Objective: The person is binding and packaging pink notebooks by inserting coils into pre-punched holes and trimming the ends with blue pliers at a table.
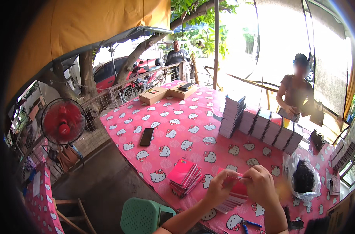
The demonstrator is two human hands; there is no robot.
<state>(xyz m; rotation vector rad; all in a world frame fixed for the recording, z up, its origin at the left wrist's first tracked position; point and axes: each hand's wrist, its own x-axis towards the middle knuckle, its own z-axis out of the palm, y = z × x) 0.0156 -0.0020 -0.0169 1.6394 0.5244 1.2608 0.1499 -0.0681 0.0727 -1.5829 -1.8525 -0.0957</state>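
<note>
Both my hands work over a stack of pink-covered notebooks (228,203) at the table's near edge. My left hand (219,188) pinches the edge of the topmost pink notebook (239,188) from the left. My right hand (260,182) closes on the same edge from the right, its fingertips almost meeting the left ones. Exactly what the fingertips do at that edge is too small to tell. Left of my hands lies another pile of pink notebooks (184,175). Blue-handled pliers (248,224) rest close to my right forearm.
Tall stacks of notebooks (232,116) line the table's right side. A clear plastic bag (302,177) holds a black bundle. A phone (146,137) and cardboard boxes (154,95) lie farther off. A green stool (140,215) and red fan (63,121) stand left; two people are beyond the table.
</note>
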